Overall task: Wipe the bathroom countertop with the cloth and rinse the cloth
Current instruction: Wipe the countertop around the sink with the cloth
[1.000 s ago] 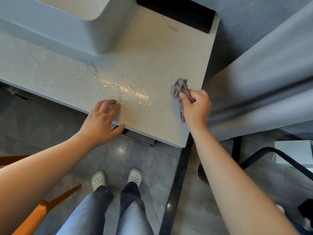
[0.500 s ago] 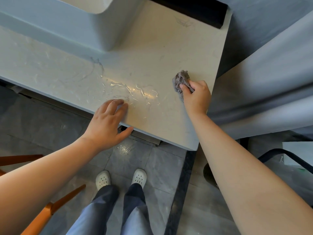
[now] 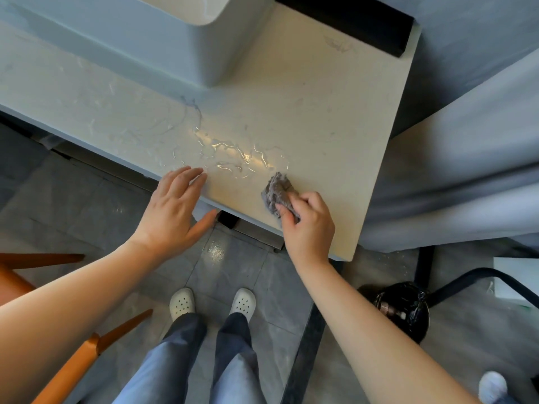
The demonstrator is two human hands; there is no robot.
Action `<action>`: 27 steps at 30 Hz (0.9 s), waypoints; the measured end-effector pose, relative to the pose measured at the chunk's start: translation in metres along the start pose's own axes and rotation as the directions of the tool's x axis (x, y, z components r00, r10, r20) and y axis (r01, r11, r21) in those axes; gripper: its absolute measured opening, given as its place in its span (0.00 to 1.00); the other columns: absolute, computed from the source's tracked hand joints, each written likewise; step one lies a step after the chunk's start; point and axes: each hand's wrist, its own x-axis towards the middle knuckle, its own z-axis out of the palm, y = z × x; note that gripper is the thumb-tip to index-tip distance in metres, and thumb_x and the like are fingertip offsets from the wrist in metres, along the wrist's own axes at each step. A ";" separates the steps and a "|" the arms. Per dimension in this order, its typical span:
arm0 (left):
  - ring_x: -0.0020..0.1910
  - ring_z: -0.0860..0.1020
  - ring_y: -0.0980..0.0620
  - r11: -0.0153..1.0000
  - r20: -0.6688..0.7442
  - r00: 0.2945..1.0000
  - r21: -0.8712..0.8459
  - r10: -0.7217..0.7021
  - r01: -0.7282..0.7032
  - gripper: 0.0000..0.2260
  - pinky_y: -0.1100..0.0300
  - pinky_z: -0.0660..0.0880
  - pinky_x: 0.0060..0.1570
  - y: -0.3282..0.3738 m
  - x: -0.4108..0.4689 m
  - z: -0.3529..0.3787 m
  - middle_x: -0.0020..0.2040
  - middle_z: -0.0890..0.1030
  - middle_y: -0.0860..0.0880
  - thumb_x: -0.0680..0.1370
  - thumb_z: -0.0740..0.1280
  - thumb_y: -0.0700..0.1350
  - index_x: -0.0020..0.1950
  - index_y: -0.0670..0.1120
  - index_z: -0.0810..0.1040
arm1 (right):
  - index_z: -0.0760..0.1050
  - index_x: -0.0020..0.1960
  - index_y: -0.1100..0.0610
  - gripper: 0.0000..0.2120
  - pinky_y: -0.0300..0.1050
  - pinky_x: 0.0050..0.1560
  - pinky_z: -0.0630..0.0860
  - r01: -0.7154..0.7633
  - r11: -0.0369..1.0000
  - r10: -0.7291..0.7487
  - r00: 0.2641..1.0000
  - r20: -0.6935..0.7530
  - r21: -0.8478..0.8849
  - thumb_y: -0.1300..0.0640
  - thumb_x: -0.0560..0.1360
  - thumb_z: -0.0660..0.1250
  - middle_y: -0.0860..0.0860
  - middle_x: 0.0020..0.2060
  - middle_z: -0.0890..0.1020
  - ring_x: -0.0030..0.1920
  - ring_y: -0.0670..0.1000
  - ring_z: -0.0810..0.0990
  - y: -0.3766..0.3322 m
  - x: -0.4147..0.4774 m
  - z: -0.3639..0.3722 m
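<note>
- countertop (image 3: 335, 118): pale stone, bare room beyond R fingers to back; front edge under both hands.
- basin (image 3: 180, 45): well past L fingertips.
- L hand (image 3: 172, 211): fingers straight, slightly apart, tips on front edge, thumb below.
- R hand (image 3: 309, 225): fingers curled, clamped on cloth (image 3: 274, 191).
- cloth: grey, fuzzy, bunched, on counter nr front edge, poking ahead of R fingers.
- water streaks (image 3: 233, 153): shiny, just beyond L fingertips.

Both bare arms extend forward to the counter's (image 3: 320, 112) front edge.
The left hand (image 3: 172, 205) lies flat, fingers straight and together over the front edge, thumb spread out below it. The right hand (image 3: 309, 225), nearer the front right corner, is curled, its fingertips and thumb pinching the cloth (image 3: 275, 191) against the counter top.
</note>
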 end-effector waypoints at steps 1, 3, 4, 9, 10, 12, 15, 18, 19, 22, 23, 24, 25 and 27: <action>0.69 0.65 0.41 1.000 -0.002 1.000 -0.001 -0.013 0.013 0.32 0.48 0.61 0.70 -0.003 -0.001 -0.001 0.68 0.70 0.41 0.76 0.55 0.59 0.70 0.37 0.68 | 0.82 0.49 0.57 0.10 0.40 0.32 0.69 0.008 1.000 -0.008 1.000 0.011 0.012 0.55 0.70 0.72 0.50 0.39 0.77 0.37 0.51 0.75 -0.004 -0.006 0.001; 0.68 0.66 0.42 0.998 -0.017 0.998 -0.001 -0.059 0.059 0.32 0.50 0.62 0.69 -0.008 -0.002 -0.004 0.67 0.71 0.41 0.76 0.55 0.59 0.70 0.37 0.68 | 0.82 0.50 0.56 0.10 0.42 0.32 0.72 0.022 0.999 -0.024 0.999 0.043 0.043 0.54 0.70 0.72 0.49 0.40 0.77 0.38 0.50 0.76 -0.010 -0.016 0.001; 0.67 0.66 0.42 0.996 -0.026 0.996 0.006 -0.084 0.084 0.32 0.49 0.63 0.68 -0.011 -0.001 -0.005 0.67 0.70 0.41 0.76 0.55 0.59 0.70 0.37 0.67 | 0.82 0.50 0.56 0.10 0.43 0.32 0.73 0.032 0.998 -0.036 0.997 0.066 0.062 0.54 0.70 0.72 0.49 0.40 0.77 0.38 0.50 0.76 -0.013 -0.021 0.000; 0.68 0.65 0.41 0.992 0.006 0.994 0.074 -0.105 0.104 0.34 0.47 0.63 0.68 -0.025 0.003 -0.007 0.68 0.69 0.41 0.75 0.54 0.61 0.71 0.37 0.66 | 0.82 0.47 0.56 0.07 0.45 0.31 0.75 0.003 0.985 -0.033 0.985 0.167 0.173 0.55 0.71 0.72 0.46 0.38 0.75 0.36 0.46 0.74 -0.028 -0.028 -0.013; 0.68 0.65 0.41 0.992 0.012 0.995 0.079 -0.099 0.098 0.34 0.47 0.64 0.68 -0.026 0.003 -0.006 0.68 0.69 0.41 0.75 0.54 0.62 0.71 0.37 0.66 | 0.82 0.46 0.56 0.06 0.42 0.32 0.74 -0.013 0.982 -0.016 0.988 0.153 0.189 0.55 0.72 0.72 0.46 0.38 0.75 0.36 0.45 0.74 -0.031 -0.022 -0.017; 0.68 0.65 0.41 0.993 0.017 0.996 0.080 -0.091 0.090 0.35 0.46 0.64 0.67 -0.029 0.002 -0.004 0.68 0.69 0.41 0.75 0.54 0.62 0.71 0.37 0.66 | 0.82 0.45 0.56 0.05 0.37 0.33 0.71 -0.043 0.980 0.027 0.996 0.088 0.192 0.55 0.72 0.72 0.46 0.38 0.74 0.35 0.42 0.72 -0.036 0.001 -0.026; 0.67 0.66 0.41 0.994 0.025 0.997 0.083 -0.070 0.068 0.35 0.46 0.65 0.67 -0.032 0.003 -0.004 0.68 0.69 0.41 0.75 0.55 0.62 0.71 0.37 0.67 | 0.82 0.47 0.58 0.08 0.36 0.34 0.68 -0.087 0.987 0.088 0.996 -0.001 0.134 0.54 0.72 0.71 0.48 0.40 0.74 0.36 0.45 0.72 -0.031 0.051 -0.033; 0.68 0.65 0.41 0.995 0.034 0.998 0.085 -0.057 0.054 0.35 0.46 0.65 0.67 -0.035 0.003 -0.005 0.68 0.69 0.41 0.74 0.55 0.62 0.71 0.38 0.67 | 0.82 0.48 0.59 0.09 0.38 0.35 0.64 -0.141 0.988 0.143 0.989 -0.028 0.069 0.53 0.74 0.69 0.52 0.42 0.75 0.39 0.48 0.73 -0.016 0.094 -0.025; 0.68 0.65 0.42 0.995 0.038 0.998 0.091 -0.055 0.051 0.35 0.47 0.65 0.67 -0.035 0.003 -0.005 0.68 0.69 0.41 0.74 0.55 0.63 0.71 0.38 0.67 | 0.82 0.48 0.59 0.10 0.39 0.36 0.64 -0.159 0.986 0.160 0.987 -0.022 0.051 0.53 0.74 0.69 0.53 0.43 0.76 0.40 0.49 0.73 -0.011 0.103 -0.020; 0.68 0.65 0.42 0.993 0.049 0.998 0.113 -0.047 0.042 0.35 0.47 0.64 0.67 -0.036 0.003 -0.006 0.69 0.68 0.42 0.74 0.54 0.63 0.72 0.38 0.66 | 0.81 0.50 0.59 0.11 0.41 0.39 0.66 -0.199 0.980 0.199 0.980 -0.007 -0.019 0.52 0.74 0.68 0.54 0.48 0.77 0.47 0.54 0.76 0.000 0.117 -0.002; 0.68 0.65 0.42 0.992 0.052 0.997 0.117 -0.049 0.043 0.36 0.47 0.64 0.68 -0.037 0.003 -0.006 0.69 0.68 0.42 0.74 0.54 0.64 0.72 0.39 0.66 | 0.81 0.51 0.58 0.11 0.42 0.40 0.67 -0.216 0.975 0.216 0.976 -0.011 -0.043 0.51 0.74 0.68 0.54 0.49 0.77 0.50 0.55 0.76 0.001 0.117 0.003; 0.68 0.65 0.42 0.992 0.054 0.997 0.120 -0.049 0.042 0.36 0.47 0.64 0.68 -0.037 0.003 -0.006 0.69 0.68 0.42 0.74 0.54 0.64 0.72 0.39 0.66 | 0.81 0.52 0.57 0.11 0.42 0.39 0.67 -0.232 0.971 0.232 0.973 -0.021 -0.064 0.51 0.74 0.68 0.54 0.50 0.77 0.51 0.55 0.75 0.001 0.116 0.007; 0.68 0.65 0.42 0.992 0.055 0.997 0.121 -0.045 0.038 0.36 0.47 0.63 0.68 -0.037 0.003 -0.005 0.69 0.68 0.42 0.74 0.55 0.64 0.72 0.39 0.66 | 0.81 0.52 0.56 0.12 0.42 0.39 0.66 -0.245 0.966 0.243 0.969 -0.036 -0.077 0.50 0.74 0.68 0.53 0.50 0.77 0.51 0.55 0.76 0.001 0.114 0.010; 0.68 0.65 0.42 0.993 0.054 0.998 0.116 -0.042 0.035 0.35 0.47 0.64 0.68 -0.038 0.003 -0.005 0.69 0.69 0.42 0.74 0.55 0.63 0.71 0.39 0.66 | 0.81 0.53 0.55 0.12 0.41 0.39 0.66 -0.249 0.965 0.246 0.968 -0.049 -0.077 0.50 0.74 0.68 0.53 0.50 0.77 0.49 0.54 0.77 -0.001 0.111 0.014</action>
